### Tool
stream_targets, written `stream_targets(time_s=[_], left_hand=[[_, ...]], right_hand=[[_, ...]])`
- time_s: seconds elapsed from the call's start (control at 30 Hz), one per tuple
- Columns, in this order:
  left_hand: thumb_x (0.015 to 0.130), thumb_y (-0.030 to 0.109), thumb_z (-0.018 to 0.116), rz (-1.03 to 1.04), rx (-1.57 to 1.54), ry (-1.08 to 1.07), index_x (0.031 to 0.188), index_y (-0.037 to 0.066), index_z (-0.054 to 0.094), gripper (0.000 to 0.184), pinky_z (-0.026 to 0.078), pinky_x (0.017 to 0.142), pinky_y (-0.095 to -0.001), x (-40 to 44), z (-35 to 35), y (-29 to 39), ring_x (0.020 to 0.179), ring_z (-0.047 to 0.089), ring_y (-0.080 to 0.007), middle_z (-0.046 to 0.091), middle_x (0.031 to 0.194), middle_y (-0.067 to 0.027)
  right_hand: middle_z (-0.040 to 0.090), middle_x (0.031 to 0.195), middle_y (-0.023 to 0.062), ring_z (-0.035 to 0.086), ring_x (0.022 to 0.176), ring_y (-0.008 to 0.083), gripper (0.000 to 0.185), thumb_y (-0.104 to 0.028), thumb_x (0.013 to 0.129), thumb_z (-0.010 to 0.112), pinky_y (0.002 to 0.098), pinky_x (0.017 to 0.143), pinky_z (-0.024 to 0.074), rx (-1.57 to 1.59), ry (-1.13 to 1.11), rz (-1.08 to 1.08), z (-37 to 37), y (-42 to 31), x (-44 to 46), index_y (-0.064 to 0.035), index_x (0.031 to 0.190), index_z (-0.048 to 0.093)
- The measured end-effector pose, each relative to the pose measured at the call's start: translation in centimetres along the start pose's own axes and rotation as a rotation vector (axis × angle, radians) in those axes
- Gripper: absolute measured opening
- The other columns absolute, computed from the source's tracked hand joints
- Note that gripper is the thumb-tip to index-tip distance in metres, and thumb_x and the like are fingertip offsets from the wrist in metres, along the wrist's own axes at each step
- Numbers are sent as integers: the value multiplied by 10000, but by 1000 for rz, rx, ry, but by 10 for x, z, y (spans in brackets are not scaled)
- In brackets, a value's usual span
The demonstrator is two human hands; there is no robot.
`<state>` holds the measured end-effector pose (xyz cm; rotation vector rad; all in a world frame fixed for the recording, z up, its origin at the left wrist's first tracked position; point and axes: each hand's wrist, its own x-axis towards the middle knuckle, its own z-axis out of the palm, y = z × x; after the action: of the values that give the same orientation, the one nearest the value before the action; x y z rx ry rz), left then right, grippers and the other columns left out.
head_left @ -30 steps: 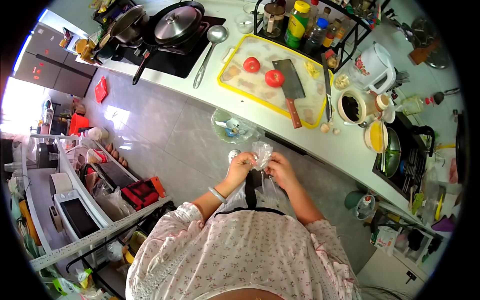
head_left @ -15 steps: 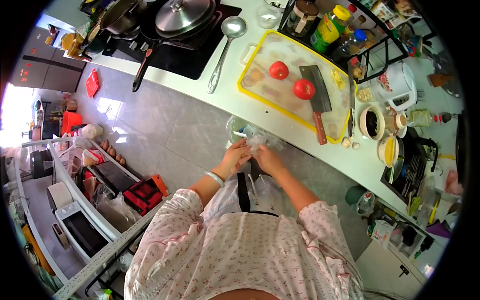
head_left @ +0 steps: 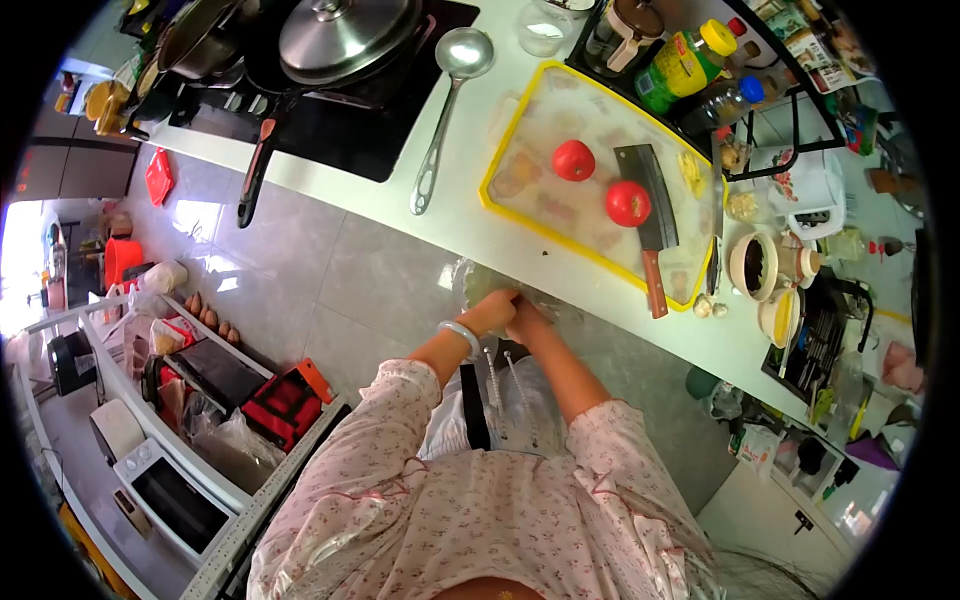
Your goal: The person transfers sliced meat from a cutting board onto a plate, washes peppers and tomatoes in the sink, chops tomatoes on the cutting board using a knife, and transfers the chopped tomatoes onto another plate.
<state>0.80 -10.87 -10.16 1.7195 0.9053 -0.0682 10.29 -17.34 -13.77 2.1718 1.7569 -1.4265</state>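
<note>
My left hand (head_left: 493, 312), with a pale bangle on its wrist, meets my right hand (head_left: 526, 322) just below the counter's front edge. Both hands are closed and pressed together, their fingertips mostly hidden. A clear plastic bag (head_left: 470, 282) shows just beyond them, and they appear to grip its gathered part. Up on the counter, a yellow-rimmed cutting board (head_left: 545, 215) bears two tomatoes, one (head_left: 574, 160) apart and the other (head_left: 628, 203) against the blade of a cleaver (head_left: 655, 205). Chopped yellowish pieces (head_left: 691, 174) lie near the board's right side.
A large steel ladle (head_left: 464, 55) rests between the board and the black cooktop (head_left: 360, 140), where a lidded pan (head_left: 350, 40) stands, its handle (head_left: 257, 175) jutting past the edge. Bowls (head_left: 752, 266) and garlic (head_left: 704, 307) sit at right; a shelving rack (head_left: 150, 390) stands at left.
My hands have drawn closer together and turned over, now covering most of the bag's bunched plastic. The view has shifted slightly; the board, tomatoes and cleaver keep their arrangement.
</note>
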Motion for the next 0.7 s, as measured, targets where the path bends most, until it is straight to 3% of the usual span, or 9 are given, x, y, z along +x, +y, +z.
stream_targets(time_s=[0.13, 0.2, 0.23, 0.3, 0.37, 0.47, 0.57, 0.67, 0.7], left_hand=[[683, 23, 429, -108, -135, -146, 995, -23, 543, 335, 423, 784, -366, 21, -2, 1, 907, 537, -345, 570, 936, -230], [689, 56, 454, -430, -329, -273, 942, -80, 536, 298, 447, 741, -378, 28, 0, 6, 827, 548, -368, 573, 884, -244], [689, 56, 454, -420, -327, -286, 942, -80, 536, 298, 447, 741, -378, 31, 6, 0, 827, 548, -368, 573, 884, -244], [700, 77, 481, 46, 131, -102, 910, -81, 550, 272, 419, 800, -396, 45, 36, -41, 882, 537, -362, 558, 938, -246], [706, 88, 495, 301, 364, -5, 894, -82, 557, 261, 405, 830, -406, 41, 34, -45, 909, 532, -359, 550, 965, -247], [741, 101, 498, 347, 333, 4, 966, -51, 540, 274, 354, 892, -377, -2, -5, -11, 955, 503, -352, 541, 994, -228], [770, 108, 515, 293, 181, 202, 982, -25, 545, 252, 403, 836, -350, -39, -42, 12, 876, 539, -306, 567, 928, -177], [771, 116, 556, 37, -26, -44, 987, -2, 553, 246, 445, 728, -296, -56, -81, 51, 796, 556, -234, 573, 916, -147], [762, 110, 569, 101, 23, 23, 973, 3, 559, 238, 445, 684, -272, -57, -91, 65, 768, 555, -206, 576, 912, -137]], right_hand=[[467, 1171, 130, 520, 987, 277, 372, -180, 810, 430, 391, 803, 427, -164, 68, 143, -30, -31, -48, -58, 1161, 436], [493, 1119, 140, 534, 940, 285, 359, -154, 803, 446, 395, 781, 434, -284, -29, -10, -53, -46, -77, -51, 1147, 445], [493, 1119, 140, 534, 940, 285, 359, -154, 803, 446, 395, 781, 434, -284, -24, 6, -55, -45, -90, -51, 1147, 445], [515, 1072, 145, 544, 898, 295, 319, -139, 792, 486, 373, 766, 438, 128, 160, -192, -62, -38, -117, -45, 1096, 484], [524, 1051, 147, 545, 889, 294, 294, -130, 787, 503, 365, 762, 438, 190, 278, -223, -76, -38, -141, -40, 1067, 502], [537, 1022, 148, 542, 888, 293, 262, -111, 778, 526, 353, 762, 435, 332, 457, -220, -96, -29, -162, -30, 1027, 526], [542, 1015, 146, 529, 910, 292, 264, -94, 771, 533, 350, 775, 426, 422, 541, -68, -125, -23, -175, -25, 1026, 527], [540, 998, 148, 520, 906, 302, 315, -62, 737, 550, 366, 778, 417, 202, 853, -40, -145, 7, -168, -29, 1048, 519], [540, 998, 148, 520, 906, 302, 315, -62, 737, 550, 366, 778, 417, 208, 866, -42, -154, 16, -161, -29, 1048, 519]])
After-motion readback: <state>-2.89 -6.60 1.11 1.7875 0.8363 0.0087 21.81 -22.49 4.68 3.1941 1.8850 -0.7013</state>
